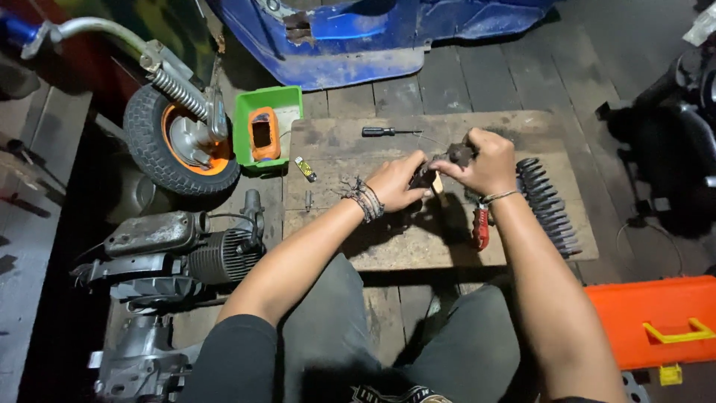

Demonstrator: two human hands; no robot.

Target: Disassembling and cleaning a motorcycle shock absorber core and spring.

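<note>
I am sitting at a low wooden board (350,246) and gripping a small, dark, greasy metal part (446,166) with both hands, just above the board's middle. My left hand (395,183) is wrapping its fingers tightly around the near end of the part, and my right hand (485,160) is closing over the far end, knuckles up. Both fists are clenching hard on it, so I cannot see the part's full shape.

As I judge it, I am twisting or pulling the two ends against each other, working the piece loose. The next move is calling for a firm, steady grip from the left hand while the right turns, and for keeping the part over the board in case something drops out.

Counting what is lying around me: one black coil spring (548,207) just right of my right wrist, one red-handled tool (481,227) under that wrist, one black screwdriver (388,132) at the board's far edge, and one small lighter (305,169) at its left edge. One green tray (246,123) is holding an orange piece, one tyre on an orange rim (175,142) is standing beside it, one engine (179,257) is resting to my left, and one orange case (656,317) is sitting to my right.
</note>
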